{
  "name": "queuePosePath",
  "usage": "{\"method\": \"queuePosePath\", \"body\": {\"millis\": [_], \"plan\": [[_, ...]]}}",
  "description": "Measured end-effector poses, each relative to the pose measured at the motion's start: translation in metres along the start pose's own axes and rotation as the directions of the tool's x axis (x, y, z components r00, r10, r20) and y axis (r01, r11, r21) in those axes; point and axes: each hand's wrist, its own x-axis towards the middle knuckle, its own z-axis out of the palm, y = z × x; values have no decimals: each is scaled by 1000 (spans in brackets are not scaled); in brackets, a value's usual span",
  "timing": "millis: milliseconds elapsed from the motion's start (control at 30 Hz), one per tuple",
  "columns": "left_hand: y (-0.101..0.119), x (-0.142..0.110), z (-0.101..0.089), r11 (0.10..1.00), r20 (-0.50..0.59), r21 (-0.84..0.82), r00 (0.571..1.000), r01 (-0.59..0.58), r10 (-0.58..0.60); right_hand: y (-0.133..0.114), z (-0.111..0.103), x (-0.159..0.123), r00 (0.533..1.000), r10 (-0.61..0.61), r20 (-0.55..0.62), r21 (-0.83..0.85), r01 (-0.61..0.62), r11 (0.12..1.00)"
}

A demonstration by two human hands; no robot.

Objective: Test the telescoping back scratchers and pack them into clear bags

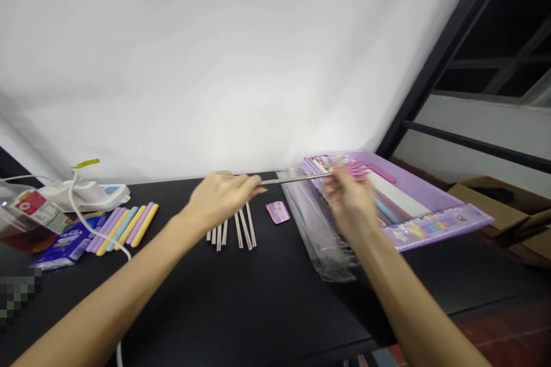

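Observation:
My left hand point(221, 198) is closed in a pinch on one end of a thin metal rod point(293, 179) held level above the black table point(267, 298). My right hand point(348, 200) is blurred by motion; its fingers are closed around the rod's other end and a pink piece point(361, 171) there. Under my left hand lie several more metal rods point(235, 232) side by side. A small pink card point(278, 212) lies just right of them.
A purple box point(434, 209) with clear plastic sleeves point(318, 235) in front stands at right. At left lie several pastel silicone tubes point(124, 228), a blue packet point(69, 243), a white device point(86, 194) with cable, and a drink bottle point(26, 218). Cardboard boxes point(499, 206) sit far right.

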Motion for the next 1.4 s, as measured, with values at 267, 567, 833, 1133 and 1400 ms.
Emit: {"method": "queuePosePath", "body": {"millis": [267,567,833,1133,1400], "plan": [[4,-9,0,998,42,-6,997,69,-69,8,13,-9,999,-21,32,6,21,1000],[27,4,3,998,125,-43,991,53,-48,35,23,-39,915,177,363,-135,-136,981],[-9,-14,9,988,147,-107,985,109,-93,17,23,-24,971,105,214,-65,-93,994],[-25,-18,0,984,180,-103,976,145,-125,11,17,-10,995,73,62,43,-76,996],[-50,-38,5,968,184,-11,952,250,-243,-3,-1,8,994,-79,-80,28,81,996]]}}
